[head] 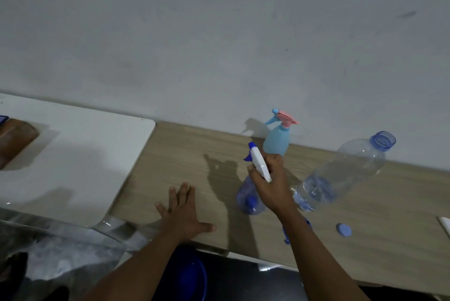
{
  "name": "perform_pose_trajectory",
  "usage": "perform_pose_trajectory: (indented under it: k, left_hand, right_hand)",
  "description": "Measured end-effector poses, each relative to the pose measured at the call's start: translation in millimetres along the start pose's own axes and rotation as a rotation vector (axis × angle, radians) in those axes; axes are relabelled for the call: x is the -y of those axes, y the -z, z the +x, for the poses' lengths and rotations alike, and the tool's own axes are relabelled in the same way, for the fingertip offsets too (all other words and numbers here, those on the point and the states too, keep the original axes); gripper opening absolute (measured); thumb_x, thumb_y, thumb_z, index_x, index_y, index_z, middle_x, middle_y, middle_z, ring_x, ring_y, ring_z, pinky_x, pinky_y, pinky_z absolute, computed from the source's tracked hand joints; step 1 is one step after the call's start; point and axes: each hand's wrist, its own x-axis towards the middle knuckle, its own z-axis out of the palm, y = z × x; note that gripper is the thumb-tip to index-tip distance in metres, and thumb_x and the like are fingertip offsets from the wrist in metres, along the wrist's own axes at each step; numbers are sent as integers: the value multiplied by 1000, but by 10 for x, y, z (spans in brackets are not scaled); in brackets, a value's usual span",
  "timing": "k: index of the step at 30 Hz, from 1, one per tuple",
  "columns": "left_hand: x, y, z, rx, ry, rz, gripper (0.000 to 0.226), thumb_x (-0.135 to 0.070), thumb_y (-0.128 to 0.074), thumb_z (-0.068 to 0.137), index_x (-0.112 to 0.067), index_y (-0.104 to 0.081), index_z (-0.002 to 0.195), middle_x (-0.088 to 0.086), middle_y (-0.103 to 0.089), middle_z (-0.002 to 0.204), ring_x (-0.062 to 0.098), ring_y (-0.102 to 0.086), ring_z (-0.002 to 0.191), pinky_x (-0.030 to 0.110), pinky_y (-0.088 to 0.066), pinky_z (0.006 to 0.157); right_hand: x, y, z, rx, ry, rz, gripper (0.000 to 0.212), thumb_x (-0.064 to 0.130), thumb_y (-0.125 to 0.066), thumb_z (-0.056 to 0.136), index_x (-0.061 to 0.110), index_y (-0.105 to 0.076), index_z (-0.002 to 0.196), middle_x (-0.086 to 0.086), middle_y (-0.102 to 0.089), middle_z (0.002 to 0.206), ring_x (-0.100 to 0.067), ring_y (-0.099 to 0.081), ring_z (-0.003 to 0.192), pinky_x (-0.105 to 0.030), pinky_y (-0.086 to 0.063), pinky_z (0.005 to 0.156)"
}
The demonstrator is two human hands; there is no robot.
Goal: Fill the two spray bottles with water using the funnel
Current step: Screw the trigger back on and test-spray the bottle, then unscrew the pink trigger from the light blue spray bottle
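Observation:
A clear blue-tinted spray bottle stands on the wooden table. My right hand grips its white-and-blue spray head from above. Behind it, near the wall, a light blue spray bottle with a pink-and-blue trigger stands upright. A big clear water bottle stands uncapped to the right, and its blue cap lies on the table. My left hand rests flat on the table with fingers spread. A blue object, partly hidden under my right forearm, may be the funnel.
A white table adjoins on the left and bears a brown wooden object. A clear plastic chair back sits at the lower left. A blue basin is below the table edge. A white item lies at the right border.

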Motion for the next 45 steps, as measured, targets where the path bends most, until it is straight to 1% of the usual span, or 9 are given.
perform_pose_trajectory:
  k: [2,6,11,17,21,28,35,39,45]
  left_hand:
    - [-54,25,-2,-3,5,-14,138,-82,-68,50,-33,8,154,-4,26,160,32,27,145,70,9,109]
    - [-156,47,-19,-7,-22,-27,125,-70,-76,56,-42,-2,153,-6,18,162,34,22,147,68,6,111]
    - [-244,-1,-7,-18,-53,-4,119,-72,-74,57,-46,-7,152,-7,19,162,37,23,146,68,7,112]
    - [-375,-24,31,-52,-106,65,131,-82,-67,50,-41,3,153,-5,23,161,30,28,145,70,9,111]
    - [-485,21,158,-19,-131,58,144,-86,-67,45,-37,17,152,-5,30,159,29,35,142,71,12,109]
    - [-485,-29,301,116,-134,84,149,-87,-65,42,-38,32,145,-7,50,147,28,52,129,71,24,101]
    - [-489,-40,335,111,-129,44,151,-89,-63,35,-40,28,146,-9,47,149,27,51,131,69,25,102]
    - [-511,-10,367,151,-108,44,150,-88,-65,39,-38,28,146,-7,45,150,30,48,132,70,27,100]
    - [-482,-47,372,117,-122,47,152,-88,-64,43,-32,34,144,-6,45,151,31,47,133,71,25,101]
  right_hand:
    - [-54,12,-7,-5,2,25,53,7,-71,87,58,-60,83,3,-52,84,-13,-55,79,-16,-41,69]
    - [-173,58,-20,-10,-24,64,23,14,-79,83,33,-65,85,-10,-64,85,-19,-62,75,-31,-48,65]
    - [-309,96,-21,-17,-85,104,57,14,-83,78,18,-62,131,3,-70,118,-9,-65,109,-23,-53,90]
    - [-548,-14,-200,16,-208,31,78,27,-95,58,23,-52,124,12,-62,117,-1,-60,107,-15,-51,83]
    - [-729,-108,-262,42,-206,-21,76,24,-89,65,22,-49,130,8,-59,123,-7,-59,114,-33,-54,94]
    - [-600,-206,391,-9,-147,-12,71,12,-84,73,32,-43,127,27,-54,118,11,-54,108,-15,-48,87]
    - [-730,-504,1251,2,-61,-111,69,15,-84,69,20,-52,130,2,-58,124,-16,-55,114,-41,-50,98]
    - [-754,-665,1435,35,-93,-118,75,14,-82,75,16,-44,140,-1,-54,137,-19,-51,125,-35,-46,104]
    - [-807,-746,1495,59,-136,-92,74,11,-80,79,14,-41,142,-2,-52,139,-17,-51,125,-19,-44,94]
